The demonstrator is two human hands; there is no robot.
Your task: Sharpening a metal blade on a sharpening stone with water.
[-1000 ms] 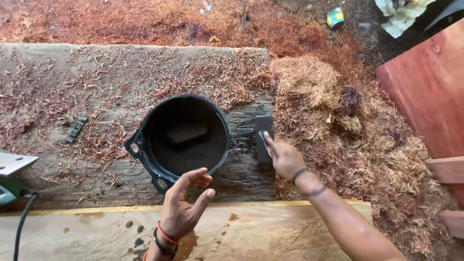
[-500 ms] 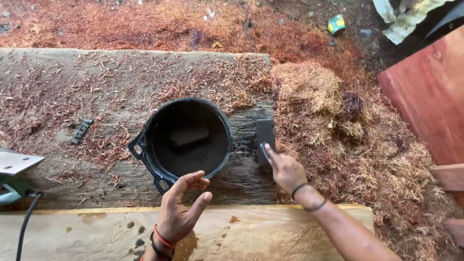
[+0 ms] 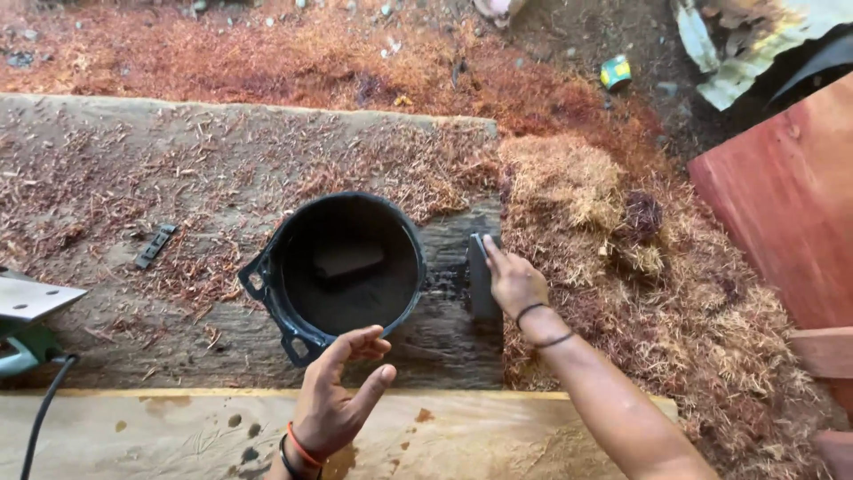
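Pressing flat on a dark rectangular block (image 3: 481, 277), the right hand (image 3: 514, 283) lays its extended fingers along the block's top face, palm down, not curled around it. The block lies on the wet, darkened end of a weathered grey plank (image 3: 107, 160), just beside the right rim of a black bucket (image 3: 342, 271). The bucket stands upright on the same plank, and inside it a second dark block (image 3: 348, 260) sits in dark water, which covers the bottom. The left hand (image 3: 336, 396) hovers open at the bucket's near rim, fingers spread and loosely curved, gripping nothing; whether a fingertip touches the rim cannot be told. Below it runs a pale wooden board (image 3: 498, 436) with dark wet spots. Reddish wood shavings (image 3: 355, 62) litter the plank and the ground beyond, and a paler heap of shavings (image 3: 577, 178) rises beside the right hand. A small black strip (image 3: 155, 246) lies on the plank to the left.
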